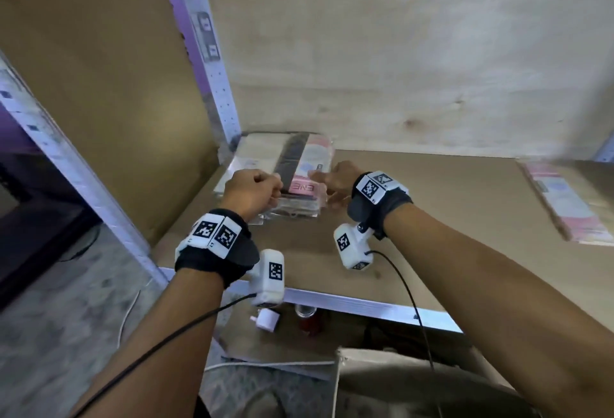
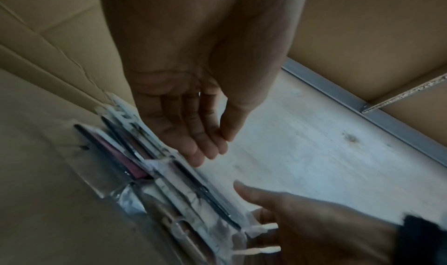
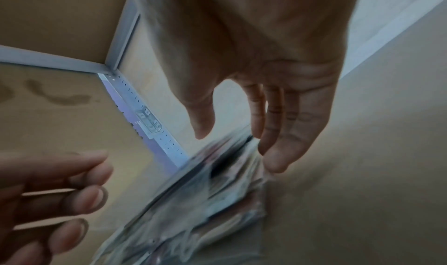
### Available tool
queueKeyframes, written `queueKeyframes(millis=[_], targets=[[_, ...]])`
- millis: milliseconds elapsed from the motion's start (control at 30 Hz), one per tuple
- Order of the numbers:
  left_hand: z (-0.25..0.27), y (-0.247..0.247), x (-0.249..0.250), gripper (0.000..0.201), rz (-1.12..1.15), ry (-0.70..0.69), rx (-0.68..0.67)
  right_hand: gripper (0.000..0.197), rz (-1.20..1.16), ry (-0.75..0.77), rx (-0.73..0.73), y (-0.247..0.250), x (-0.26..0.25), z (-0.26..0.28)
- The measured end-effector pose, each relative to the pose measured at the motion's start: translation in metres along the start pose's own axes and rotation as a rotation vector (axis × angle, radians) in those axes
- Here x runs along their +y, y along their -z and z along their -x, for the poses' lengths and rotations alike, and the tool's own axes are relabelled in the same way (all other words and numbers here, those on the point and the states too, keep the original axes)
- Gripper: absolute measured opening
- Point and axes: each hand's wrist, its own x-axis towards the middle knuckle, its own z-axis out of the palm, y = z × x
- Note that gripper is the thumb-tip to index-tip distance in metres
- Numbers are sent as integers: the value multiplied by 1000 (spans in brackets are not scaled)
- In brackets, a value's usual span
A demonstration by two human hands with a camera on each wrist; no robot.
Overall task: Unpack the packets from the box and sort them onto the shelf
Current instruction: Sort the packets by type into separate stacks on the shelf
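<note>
Packets (image 1: 292,181) lie stacked in the shelf's (image 1: 432,218) far left corner (wrapped in clear plastic); left hand (image 1: 251,192) and right hand (image 1: 335,181) flank the stack, fingers relaxed, gripping nothing.

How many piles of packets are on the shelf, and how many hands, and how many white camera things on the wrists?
Piles of packets: 2, the stack in the corner and the pile at the right edge.
Hands: 2, the left hand and the right hand.
White wrist cameras: 2, the left wrist camera and the right wrist camera.
Total: 6
</note>
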Motion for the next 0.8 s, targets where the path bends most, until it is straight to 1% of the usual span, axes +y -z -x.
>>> queueKeyframes(millis=[67, 100, 133, 167, 233, 267, 333, 367, 400, 433, 467, 500, 533, 600, 667, 700, 767, 800], targets=[[0, 5, -6, 22, 9, -13, -9, 68, 78, -12, 17, -12, -7, -9], [0, 8, -9, 22, 0, -20, -10, 76, 126, -13, 21, -16, -7, -12], [0, 10, -11, 23, -14, -28, -10, 80, 154, -18, 18, -18, -6, -15], [1, 12, -12, 23, -19, -35, -10, 78, 148, -27, 5, -17, -4, -16], [2, 15, -14, 24, -7, -50, -5, 67, 44, -39, -12, -14, -1, -15], [3, 16, -15, 24, -3, -61, -3, 64, 28, -56, -3, -13, 1, -13], [5, 16, -16, 22, 7, -82, -5, 60, 141, -74, 27, -7, 1, -3], [6, 15, -16, 20, 18, -91, -9, 52, 208, -63, 45, -4, 1, 2], [6, 14, -15, 18, 31, -97, -10, 41, 223, -38, 62, -1, 0, 8], [6, 13, -14, 16, 46, -103, -4, 29, 171, -7, 59, 2, 1, 15], [5, 11, -13, 13, 54, -111, 8, 21, 36, 26, 49, 8, 2, 21], [5, 8, -12, 12, 52, -128, 30, 19, -121, 52, 41, 15, 5, 28], [3, 7, -12, 15, 37, -150, 64, 18, -254, 68, 25, 20, 6, 35], [0, 5, -8, 25, -9, -204, 133, 14, -388, 95, -16, 37, 12, 51], [-2, 1, -2, 38, -37, -259, 187, 8, -405, 118, -81, 55, 22, 67], [-3, -2, 1, 46, -42, -271, 202, 11, -383, 128, -108, 64, 28, 74], [-3, -11, 9, 58, -66, -249, 204, 12, -326, 139, -154, 83, 44, 88], [-1, -16, 12, 61, -83, -228, 182, 13, -310, 143, -178, 91, 52, 94]])
